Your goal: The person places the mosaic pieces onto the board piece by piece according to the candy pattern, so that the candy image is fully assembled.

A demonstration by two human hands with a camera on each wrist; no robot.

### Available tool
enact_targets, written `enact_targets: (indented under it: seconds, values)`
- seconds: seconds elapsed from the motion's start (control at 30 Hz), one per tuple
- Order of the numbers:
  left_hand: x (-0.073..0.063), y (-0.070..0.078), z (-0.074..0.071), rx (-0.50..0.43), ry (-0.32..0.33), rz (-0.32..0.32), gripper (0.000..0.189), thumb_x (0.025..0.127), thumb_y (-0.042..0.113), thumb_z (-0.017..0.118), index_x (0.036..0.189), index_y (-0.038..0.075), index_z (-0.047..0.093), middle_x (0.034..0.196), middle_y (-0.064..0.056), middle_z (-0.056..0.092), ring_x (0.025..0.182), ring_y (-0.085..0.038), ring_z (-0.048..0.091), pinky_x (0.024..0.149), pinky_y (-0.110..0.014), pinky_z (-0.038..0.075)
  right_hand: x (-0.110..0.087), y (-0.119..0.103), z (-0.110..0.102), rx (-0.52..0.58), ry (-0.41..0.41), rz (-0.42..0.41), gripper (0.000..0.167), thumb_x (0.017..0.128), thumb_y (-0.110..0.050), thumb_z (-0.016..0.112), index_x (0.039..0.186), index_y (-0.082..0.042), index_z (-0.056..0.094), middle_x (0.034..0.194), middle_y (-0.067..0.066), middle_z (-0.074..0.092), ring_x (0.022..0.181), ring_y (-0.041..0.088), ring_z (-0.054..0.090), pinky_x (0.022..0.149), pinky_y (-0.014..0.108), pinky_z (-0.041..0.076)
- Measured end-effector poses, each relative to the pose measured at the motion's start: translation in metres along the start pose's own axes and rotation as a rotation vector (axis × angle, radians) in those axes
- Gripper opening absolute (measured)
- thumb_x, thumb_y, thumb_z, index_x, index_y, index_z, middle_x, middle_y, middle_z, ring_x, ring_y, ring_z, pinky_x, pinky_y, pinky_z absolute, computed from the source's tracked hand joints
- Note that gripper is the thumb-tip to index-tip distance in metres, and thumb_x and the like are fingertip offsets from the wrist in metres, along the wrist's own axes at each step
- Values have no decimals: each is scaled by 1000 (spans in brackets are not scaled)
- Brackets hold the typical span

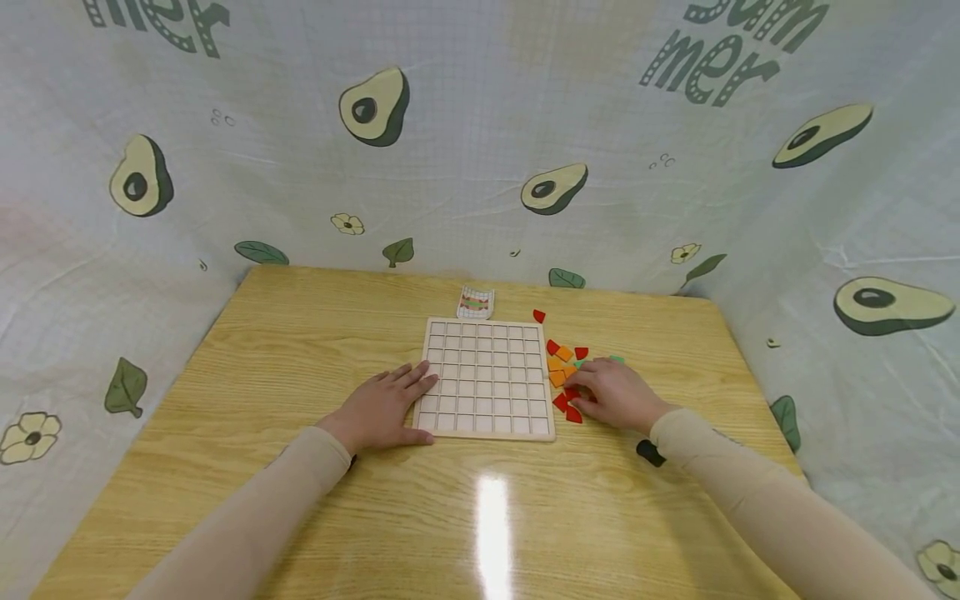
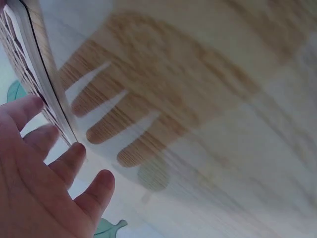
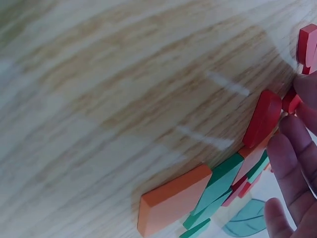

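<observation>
My left hand (image 1: pixel 382 408) lies with fingers extended on the left border of a wooden grid board (image 1: pixel 480 435), its thumb at the near left corner. In the left wrist view, the fingers (image 2: pixel 69 163) spread along the board's edge (image 2: pixel 49 79). To the right of the board, my right hand (image 1: pixel 618 393) is low over loose coloured pieces. Its thumb and forefinger pinch a small red piece (image 3: pixel 291 101), partly hidden by the fingertips. Close by lie a red rounded piece (image 3: pixel 262 119), an orange block (image 3: pixel 176 198) and green pieces (image 3: pixel 218 181).
A small card (image 1: pixel 467 312) with a printed grid and coloured pattern stands behind the board. One red quarter-round piece (image 1: pixel 539 317) lies apart by the board's far right corner. A patterned cloth (image 1: pixel 465 167) hangs behind the wooden table (image 1: pixel 300 333).
</observation>
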State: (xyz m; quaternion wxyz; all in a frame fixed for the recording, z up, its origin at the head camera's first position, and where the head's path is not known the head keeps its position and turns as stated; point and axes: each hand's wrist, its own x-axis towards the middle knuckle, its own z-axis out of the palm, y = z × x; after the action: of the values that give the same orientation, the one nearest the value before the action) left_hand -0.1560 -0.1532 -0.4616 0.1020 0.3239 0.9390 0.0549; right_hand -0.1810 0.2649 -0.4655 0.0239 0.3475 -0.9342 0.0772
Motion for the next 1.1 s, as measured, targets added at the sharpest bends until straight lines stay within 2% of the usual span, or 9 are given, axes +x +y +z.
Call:
enact_targets:
  seconds: [0.23,0.6,0.97,1.1]
  values:
    - [-1,-4,0,-23,11,-3,100,85,72,59,157,9,31,163,-9,24,146,-35,26,113,-54,28,0,-1,1,-2,1,13,23,84,-21,79,106,-16,75,99,-3,68,91,20,62,92,44,50]
    - [1,-11,-2,-114,13,-18,106,78,70,69,156,7,34,162,-9,26,145,-37,27,114,-54,28,0,-1,2,-11,-16,12,25,88,-26,76,111,-17,76,101,-3,65,92,19,60,92,43,50]
    - [1,-9,-5,-98,-10,-33,103,80,69,68,156,9,33,163,-7,24,146,-37,27,112,-56,29,0,-1,2,-8,12,37,22,87,-28,77,106,-17,77,101,-2,68,95,21,63,91,43,52]
    - [1,-9,-4,-89,-11,-31,103,80,69,68,156,9,33,163,-8,25,145,-37,27,113,-55,29,3,-2,-1,32,13,63,22,85,-27,78,104,-17,77,100,-4,69,90,18,63,87,42,52]
